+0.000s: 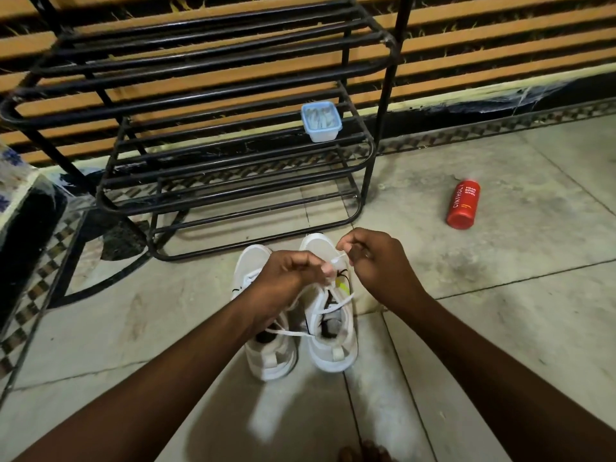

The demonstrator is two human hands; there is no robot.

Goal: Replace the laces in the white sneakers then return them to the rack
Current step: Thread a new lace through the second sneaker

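Two white sneakers stand side by side on the floor, toes toward the rack: the left sneaker (270, 355) and the right sneaker (331, 341). A white lace (336, 308) runs loosely through the right sneaker's eyelets, and one strand trails across to the left sneaker. My left hand (286, 278) hovers over the shoes and pinches the lace. My right hand (373, 261) pinches the other part of the lace just above the right sneaker's toe. The black metal shoe rack (233, 155) stands right behind the shoes.
A small clear box with a blue rim (321, 121) holding white pieces sits on a rack shelf. A red bottle (463, 205) lies on the tiled floor to the right. A patterned cloth-covered object (20, 201) stands at the left edge. A slatted wall backs the rack.
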